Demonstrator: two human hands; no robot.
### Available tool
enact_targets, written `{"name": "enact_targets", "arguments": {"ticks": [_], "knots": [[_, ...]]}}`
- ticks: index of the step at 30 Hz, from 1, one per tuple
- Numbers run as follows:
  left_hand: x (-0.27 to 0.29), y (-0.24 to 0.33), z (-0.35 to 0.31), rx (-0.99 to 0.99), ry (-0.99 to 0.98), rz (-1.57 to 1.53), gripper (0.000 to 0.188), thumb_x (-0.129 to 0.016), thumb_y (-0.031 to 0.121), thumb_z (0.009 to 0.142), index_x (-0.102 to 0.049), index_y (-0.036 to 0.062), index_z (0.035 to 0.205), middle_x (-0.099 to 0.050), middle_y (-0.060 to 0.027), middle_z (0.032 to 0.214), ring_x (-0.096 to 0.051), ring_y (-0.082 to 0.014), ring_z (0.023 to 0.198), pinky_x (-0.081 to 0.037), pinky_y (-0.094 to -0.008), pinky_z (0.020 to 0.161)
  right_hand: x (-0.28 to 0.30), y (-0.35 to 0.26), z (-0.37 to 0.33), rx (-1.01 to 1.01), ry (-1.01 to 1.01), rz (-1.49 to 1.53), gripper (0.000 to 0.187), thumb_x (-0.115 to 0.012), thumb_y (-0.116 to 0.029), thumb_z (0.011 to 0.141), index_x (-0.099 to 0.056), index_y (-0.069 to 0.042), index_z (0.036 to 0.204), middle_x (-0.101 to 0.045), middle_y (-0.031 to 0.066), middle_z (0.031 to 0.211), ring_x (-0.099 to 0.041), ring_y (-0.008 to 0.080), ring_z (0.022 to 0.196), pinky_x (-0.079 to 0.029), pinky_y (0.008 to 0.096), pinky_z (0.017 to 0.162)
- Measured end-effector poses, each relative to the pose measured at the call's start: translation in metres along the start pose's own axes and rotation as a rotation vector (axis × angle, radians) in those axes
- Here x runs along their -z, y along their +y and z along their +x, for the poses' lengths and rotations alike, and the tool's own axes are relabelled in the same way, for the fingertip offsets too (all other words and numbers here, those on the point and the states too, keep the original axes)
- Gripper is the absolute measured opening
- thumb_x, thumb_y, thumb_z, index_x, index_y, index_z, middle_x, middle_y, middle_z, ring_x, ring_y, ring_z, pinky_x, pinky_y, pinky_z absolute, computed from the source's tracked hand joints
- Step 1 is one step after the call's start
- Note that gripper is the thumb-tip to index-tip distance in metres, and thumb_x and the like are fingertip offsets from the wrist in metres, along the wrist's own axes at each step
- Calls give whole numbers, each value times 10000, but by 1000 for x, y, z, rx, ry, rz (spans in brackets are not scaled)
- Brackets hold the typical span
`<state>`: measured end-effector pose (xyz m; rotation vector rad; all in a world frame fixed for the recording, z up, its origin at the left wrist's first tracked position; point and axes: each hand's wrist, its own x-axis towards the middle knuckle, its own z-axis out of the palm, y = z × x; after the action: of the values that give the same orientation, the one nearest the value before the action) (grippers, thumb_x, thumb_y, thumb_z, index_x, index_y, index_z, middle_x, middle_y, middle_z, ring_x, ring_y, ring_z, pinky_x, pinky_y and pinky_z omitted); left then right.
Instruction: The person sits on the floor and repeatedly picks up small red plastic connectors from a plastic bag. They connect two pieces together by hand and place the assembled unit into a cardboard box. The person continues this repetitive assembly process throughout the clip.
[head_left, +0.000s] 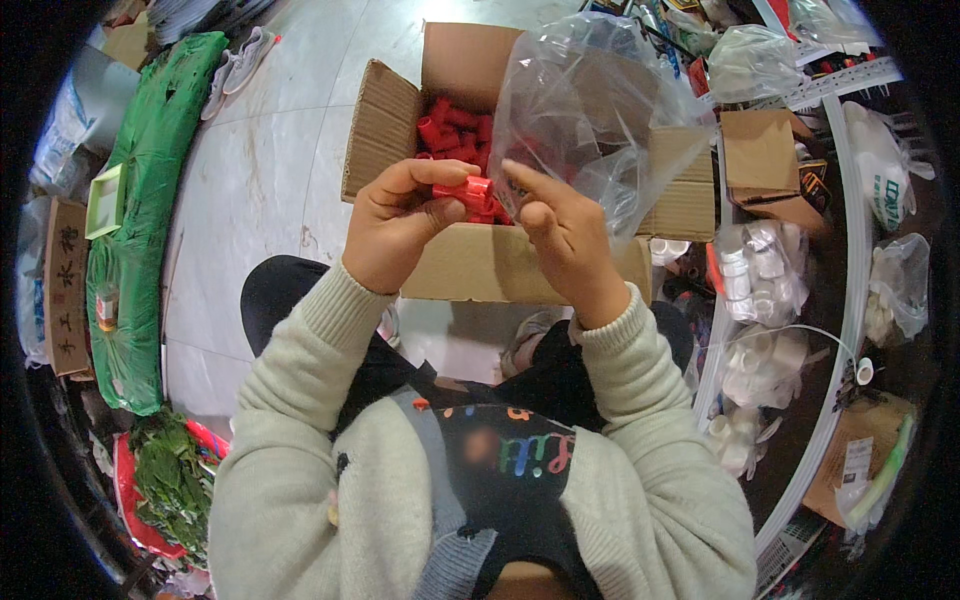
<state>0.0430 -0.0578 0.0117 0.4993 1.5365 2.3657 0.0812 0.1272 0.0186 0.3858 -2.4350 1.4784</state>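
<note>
Over a cardboard box (480, 262), my left hand (390, 228) pinches a short red plastic pipe fitting (472, 190) between thumb and fingers. Just to its right is my right hand (578, 240), index finger stretched out and thumb apart, with nothing seen in it. Its fingers overlap the edge of a clear plastic bag (580, 120); whether they touch it I cannot tell. That bag drapes over the right part of the box. More red pipe fittings (455, 130) lie heaped inside, partly covered by the bag and my hands.
Shelving (845, 260) with bagged white fittings (765, 270) and a small open carton (765, 150) runs along the right. A long green wrapped bundle (165, 190) lies on the left, with leafy greens (172, 480) below it. Grey shoes (240, 62) rest on the tiles.
</note>
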Motion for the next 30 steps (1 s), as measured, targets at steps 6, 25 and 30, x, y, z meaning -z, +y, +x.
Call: {"name": "enact_targets", "arguments": {"ticks": [6,25,30], "knots": [[2,-1,1,54,24,-51,253,-587,-72,755,-562,13,992,-592,-89,1034,-562,-134,927,-461,-261,831,2,-25,-7,80,-114,-16,574,-450,-463,849,-448,-20,1214,-581,184,828,-559,322,718,-452,371,647],[-66,34,30,-342,-115,585,162,-567,48,826,-564,-21,972,-516,-87,1039,-500,-132,922,-407,-240,796,23,-60,-21,464,-426,241,348,-638,-389,708,-568,-58,789,-517,86,658,-556,297,617,-441,378,530],[-121,20,69,7,-492,812,311,-597,233,818,-564,-40,962,-586,-148,887,-563,-173,785,-442,-256,679,15,-70,-35,578,-522,258,297,-657,-312,662,-539,-39,669,-526,90,666,-562,298,638,-448,390,543]]}}
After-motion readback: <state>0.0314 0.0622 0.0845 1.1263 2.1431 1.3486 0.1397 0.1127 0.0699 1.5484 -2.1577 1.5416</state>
